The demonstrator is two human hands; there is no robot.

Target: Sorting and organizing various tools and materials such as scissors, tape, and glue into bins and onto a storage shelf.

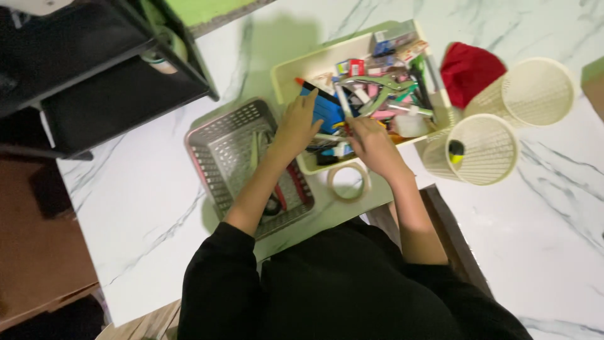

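Both hands reach into the cream tray [286,75] of stationery on the marble surface [547,220]. The left hand [296,126] lies spread on a blue packet [327,108]. The right hand [371,141] pinches a white pen [343,101] (upright among the clutter). A tape roll [348,182] lies just beside the tray.

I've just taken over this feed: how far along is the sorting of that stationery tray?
Early. Done: a yellow-and-black item sits in one mesh cup, and a few tools lie in the grey basket. In hand: left hand and right hand are both in the cream tray. Left: the tray remains crowded; the other cup looks empty.
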